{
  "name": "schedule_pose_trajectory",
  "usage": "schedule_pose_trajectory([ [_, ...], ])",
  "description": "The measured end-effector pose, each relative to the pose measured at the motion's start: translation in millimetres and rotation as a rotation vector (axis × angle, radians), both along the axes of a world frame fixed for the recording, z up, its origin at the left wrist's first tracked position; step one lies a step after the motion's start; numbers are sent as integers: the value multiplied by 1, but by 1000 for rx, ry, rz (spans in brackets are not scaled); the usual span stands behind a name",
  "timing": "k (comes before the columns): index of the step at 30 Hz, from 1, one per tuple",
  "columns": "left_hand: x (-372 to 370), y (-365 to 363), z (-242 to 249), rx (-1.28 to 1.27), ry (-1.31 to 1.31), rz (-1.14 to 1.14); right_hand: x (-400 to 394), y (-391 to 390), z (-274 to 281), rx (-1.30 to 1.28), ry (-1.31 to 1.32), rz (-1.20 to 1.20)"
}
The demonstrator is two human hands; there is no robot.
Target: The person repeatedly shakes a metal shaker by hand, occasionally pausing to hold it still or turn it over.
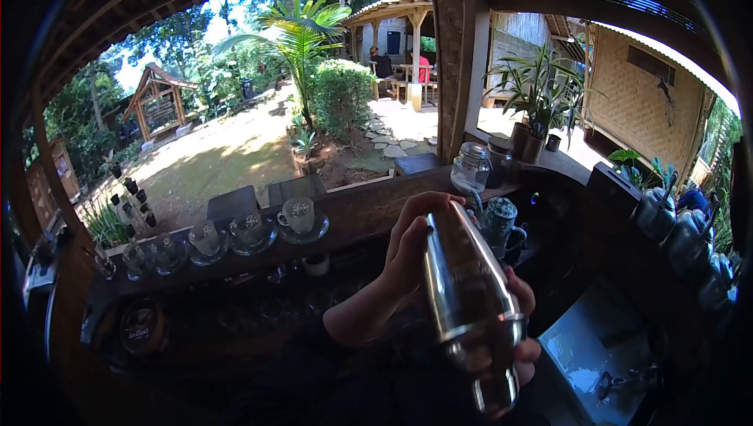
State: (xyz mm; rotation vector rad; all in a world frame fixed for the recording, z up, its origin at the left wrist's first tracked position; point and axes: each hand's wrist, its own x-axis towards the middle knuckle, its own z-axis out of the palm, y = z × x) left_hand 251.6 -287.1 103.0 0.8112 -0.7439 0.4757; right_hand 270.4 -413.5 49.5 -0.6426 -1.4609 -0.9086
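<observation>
A shiny steel cocktail shaker [471,300] is held up in front of me, tilted with its rounded top pointing up and left. My left hand [409,249] wraps around its upper part, fingers curled over the top. My right hand [524,324] grips its lower part from behind, only the fingers showing past the metal. Both hands hold it in the air above a dark wooden bar counter [369,206].
Glass cups on saucers [300,218] line the counter ledge at left. A glass jar [472,167] and a patterned jug [500,222] stand behind the shaker. Potted plants [537,104] sit at right; a pale sink top [588,347] lies lower right. People sit in a far pavilion.
</observation>
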Motion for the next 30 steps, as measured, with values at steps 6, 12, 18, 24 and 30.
schedule_pose_trajectory([
  [6, 71, 36, -54, -39, 755, -44, 25, 16, 22, -59, 264, -636],
  [12, -8, 24, -8, 40, 173, 20, -48, 1, 2, -203, 614, 375],
  [18, 60, 49, -37, 57, 594, -8, 17, 37, 15, -78, 268, -429],
  [24, 3, 48, -23, 106, 370, -58, -36, 47, 37, 8, 94, -438],
  [30, 3, 59, -23, -11, 408, 120, -27, 51, 24, -107, 420, -214],
])
